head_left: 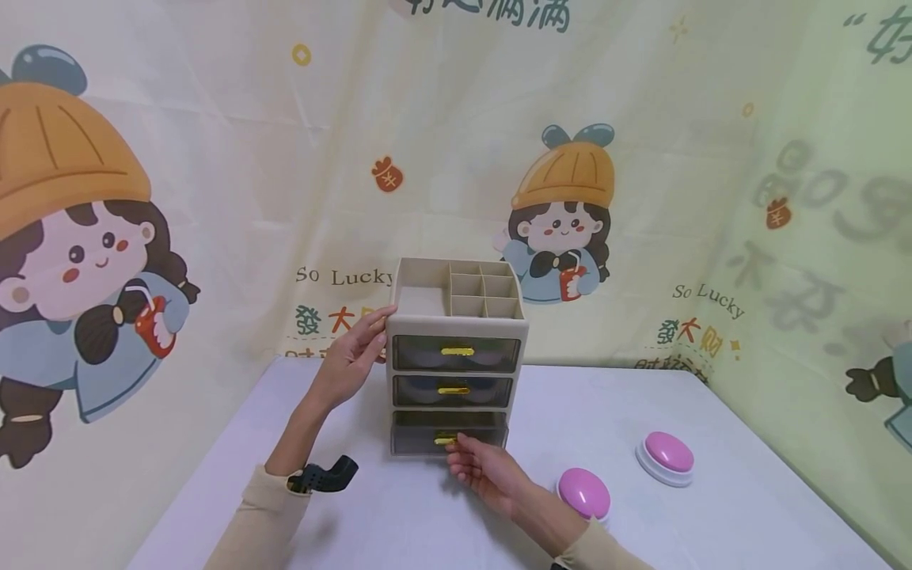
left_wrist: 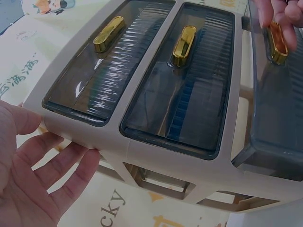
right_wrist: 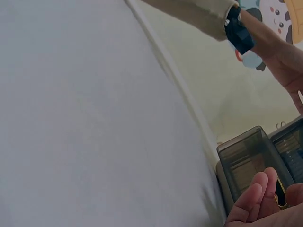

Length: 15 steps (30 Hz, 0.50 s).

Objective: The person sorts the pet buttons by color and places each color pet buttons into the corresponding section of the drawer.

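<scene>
A beige desktop organizer (head_left: 456, 327) stands on the table, with three smoky transparent drawers and divided compartments on top. My left hand (head_left: 352, 356) rests against its upper left side, fingers extended along the edge; the left wrist view shows the fingertips touching the frame. The bottom drawer (left_wrist: 279, 113) sticks out from the frame, while the top drawer (head_left: 420, 355) and middle drawer (head_left: 416, 392) sit flush. With thumb and fingers, my right hand (head_left: 492, 475) pinches the gold handle (head_left: 445, 438) of the bottom drawer.
Two pink domed push buttons with white bases are on the table to the right: a nearer button (head_left: 584, 492) beside my right forearm and a farther button (head_left: 668, 455). A printed cloth backdrop (head_left: 442, 103) hangs behind the white table (head_left: 577, 412).
</scene>
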Available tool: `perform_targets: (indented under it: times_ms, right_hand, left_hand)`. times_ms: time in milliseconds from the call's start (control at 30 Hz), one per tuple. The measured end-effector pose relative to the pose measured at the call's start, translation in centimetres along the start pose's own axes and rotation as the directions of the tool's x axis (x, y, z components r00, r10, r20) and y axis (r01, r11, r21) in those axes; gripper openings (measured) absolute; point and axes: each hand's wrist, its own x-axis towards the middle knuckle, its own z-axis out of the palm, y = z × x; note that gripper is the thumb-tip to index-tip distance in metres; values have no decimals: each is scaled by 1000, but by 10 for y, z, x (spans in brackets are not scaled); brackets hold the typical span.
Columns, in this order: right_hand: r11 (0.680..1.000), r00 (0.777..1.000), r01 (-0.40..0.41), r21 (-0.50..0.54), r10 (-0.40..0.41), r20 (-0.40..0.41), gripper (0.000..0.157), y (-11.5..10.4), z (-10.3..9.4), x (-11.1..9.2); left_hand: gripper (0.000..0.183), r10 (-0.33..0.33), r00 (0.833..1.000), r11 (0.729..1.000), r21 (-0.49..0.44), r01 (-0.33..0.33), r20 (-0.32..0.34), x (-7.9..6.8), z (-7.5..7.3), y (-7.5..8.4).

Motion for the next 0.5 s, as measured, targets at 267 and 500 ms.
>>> perform_targets:
  times_ms: [267,500]
  right_hand:
    - [1000,1000,4,-17,-4,12,42,5,3,-13]
    - [1000,1000,-6,-30,6,15,43,9,3,-21]
  left_hand:
    - [46,-4,1000,1000,-5,4,8,0,0,-1]
    - [46,-7,1000,1000,-7,7,7,0,0,-2]
